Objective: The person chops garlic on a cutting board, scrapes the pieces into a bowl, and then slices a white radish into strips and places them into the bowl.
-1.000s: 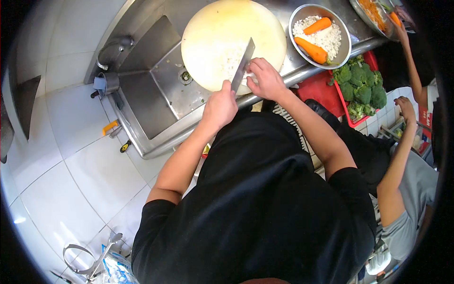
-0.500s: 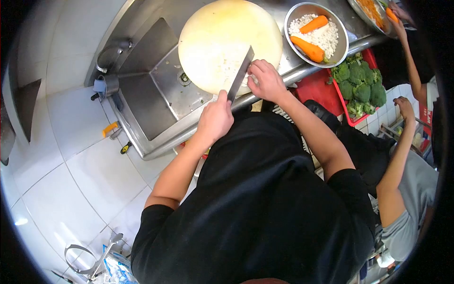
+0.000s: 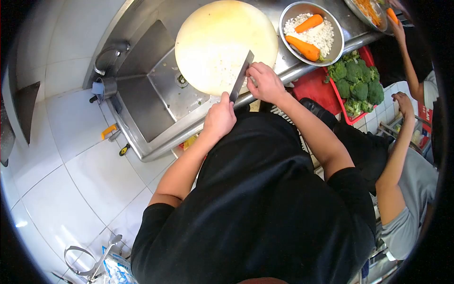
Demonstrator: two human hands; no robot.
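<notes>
My left hand (image 3: 219,117) is wrapped round the handle of a broad knife (image 3: 241,76), whose blade slants up to the right over the near edge of a round cutting board (image 3: 222,28). Just right of the blade, the fingers of my right hand (image 3: 266,81) are bent together at the board's edge; what they hold is mostly hidden behind them and the blade. Small pale chopped pieces (image 3: 227,66) lie on the board left of the knife.
A metal bowl (image 3: 337,43) with white pieces and two carrots stands right of the board. A sink (image 3: 146,104) is at left. Broccoli fills a red crate (image 3: 341,98) below the counter. Other people's arms (image 3: 395,142) are at right, one hand holding a carrot (image 3: 392,16).
The knife blade has shifted slightly down over the board, with my left hand still on its handle. The board and bowl appear a little further left as the view shifts.
</notes>
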